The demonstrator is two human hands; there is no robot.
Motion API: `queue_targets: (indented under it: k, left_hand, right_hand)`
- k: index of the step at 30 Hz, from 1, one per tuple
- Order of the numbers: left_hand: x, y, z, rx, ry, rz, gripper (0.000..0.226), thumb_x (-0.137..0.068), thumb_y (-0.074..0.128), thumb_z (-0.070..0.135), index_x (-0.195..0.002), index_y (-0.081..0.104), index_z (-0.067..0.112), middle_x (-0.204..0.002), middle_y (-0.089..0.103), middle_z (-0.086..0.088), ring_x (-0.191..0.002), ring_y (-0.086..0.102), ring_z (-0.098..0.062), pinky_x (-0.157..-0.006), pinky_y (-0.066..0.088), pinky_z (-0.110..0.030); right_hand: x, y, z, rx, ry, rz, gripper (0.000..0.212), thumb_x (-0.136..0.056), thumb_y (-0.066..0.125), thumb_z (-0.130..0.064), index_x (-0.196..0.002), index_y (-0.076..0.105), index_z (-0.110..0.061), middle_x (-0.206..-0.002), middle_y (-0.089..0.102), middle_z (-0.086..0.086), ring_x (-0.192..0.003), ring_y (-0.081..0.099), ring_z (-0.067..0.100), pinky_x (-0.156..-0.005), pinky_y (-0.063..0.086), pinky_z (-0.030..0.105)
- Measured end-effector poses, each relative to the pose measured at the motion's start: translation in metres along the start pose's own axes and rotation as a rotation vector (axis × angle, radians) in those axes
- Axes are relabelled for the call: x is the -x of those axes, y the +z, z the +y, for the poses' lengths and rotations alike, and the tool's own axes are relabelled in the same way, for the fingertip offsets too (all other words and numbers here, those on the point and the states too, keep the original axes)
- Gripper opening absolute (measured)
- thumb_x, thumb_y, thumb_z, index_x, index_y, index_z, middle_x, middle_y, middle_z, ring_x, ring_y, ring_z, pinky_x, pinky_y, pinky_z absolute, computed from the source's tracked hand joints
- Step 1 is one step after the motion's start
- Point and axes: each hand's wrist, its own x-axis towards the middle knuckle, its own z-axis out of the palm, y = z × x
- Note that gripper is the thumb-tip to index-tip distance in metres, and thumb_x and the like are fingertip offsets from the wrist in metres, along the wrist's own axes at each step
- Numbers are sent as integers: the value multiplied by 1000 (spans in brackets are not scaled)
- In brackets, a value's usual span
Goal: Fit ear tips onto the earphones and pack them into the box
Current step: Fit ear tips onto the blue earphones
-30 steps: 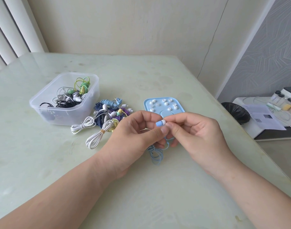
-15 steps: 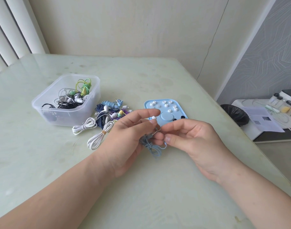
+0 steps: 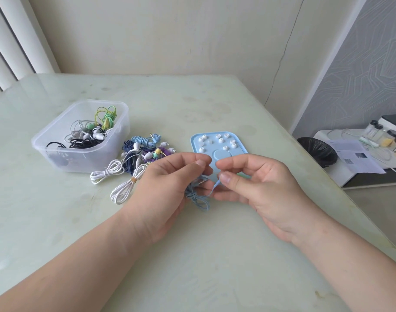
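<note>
1. Centre of frame, low over the table point(image 3: 215, 255): left hand point(image 3: 167, 183) grips the bunched light-blue earphone cable point(image 3: 198, 200); right hand point(image 3: 255, 183) pinches a strand of it between thumb and forefinger; hands close together, joined by the cable.
2. Change: 1 s ago both hands pinched one blue bud with a white tip, held higher; now lower and slightly apart; bud hidden.
3. Judgement: that tip looks fitted; next is the second bud, or coil and pack.
4. Blue tray point(image 3: 211, 144) of loose ear tips point(image 3: 220, 140) just behind the hands; clear box point(image 3: 84, 161) at upper left, part filled; unpacked pile point(image 3: 145, 152) between them.
</note>
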Motion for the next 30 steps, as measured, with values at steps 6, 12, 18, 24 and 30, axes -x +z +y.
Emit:
queue_targets:
  k: [6, 12, 18, 24, 30]
  left_hand:
    - [3, 1, -3, -272, 85, -95, 15, -97, 68, 16, -106, 77, 8, -95, 77, -18, -75, 70, -24, -73, 57, -33]
    - [5, 3, -1, -328, 127, -130, 18, -90, 75, 12, -107, 80, 18, -93, 79, -11, -76, 75, -23, -76, 61, -31]
    - [-3, -1, -2, -87, 46, 43, 12, -90, 76, 11, -102, 75, 9, -84, 69, -12, -70, 68, -25, -73, 58, -39]
    - [-3, 0, -3, 4, 40, 139, 11, -94, 71, 9, -104, 71, 4, -88, 71, -16, -69, 68, -24, -71, 55, -35]
    - [-4, 0, -2, 56, 53, 189, 5, -94, 71, 7, -98, 72, 4, -82, 71, -13, -69, 69, -26, -69, 55, -35]
  right_hand:
    - [-3, -3, -2, -9, -31, 80, 21, -73, 82, -1, -90, 68, -2, -81, 72, 15, -66, 70, 26, -63, 58, 31]
    - [-6, 5, -3, -132, 26, 135, 37, -65, 84, -12, -95, 66, 0, -78, 73, 17, -65, 69, 26, -59, 56, 28]
    - [-26, 15, -15, 160, -31, 206, 21, -95, 72, -29, -91, 72, -8, -81, 75, 8, -63, 68, 20, -51, 52, 30]
    - [-86, 22, -22, 1048, -206, 35, 7, -93, 70, -20, -95, 75, -24, -86, 72, -12, -74, 64, 7, -72, 53, 24]
    - [-107, 33, -14, 1468, -152, -38, 16, -94, 63, -19, -80, 70, -16, -83, 68, 6, -74, 65, 30, -62, 48, 30]
